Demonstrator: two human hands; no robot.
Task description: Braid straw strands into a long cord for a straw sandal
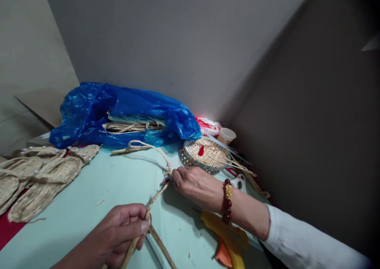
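My left hand [126, 231] is closed at the lower left, pinching a twisted straw cord [156, 196] between thumb and fingers. Below that grip, two thicker straw strands spread apart toward the bottom edge. Farther up the same cord, my right hand [198, 186], wearing a beaded bracelet [227, 201], pinches it with closed fingers. Beyond the right fingertips the cord runs upward and ends in a bent loop over the table. A small dark thing shows by those fingertips; I cannot make out what it is.
Woven straw sandals [50, 182] lie at left. A blue plastic bag [142, 99] holding straw bundles [133, 125] rests against the wall. A round woven basket [208, 162], a paper cup [227, 135] and loose straw are at right. Orange and yellow pieces [224, 253] lie below my right arm.
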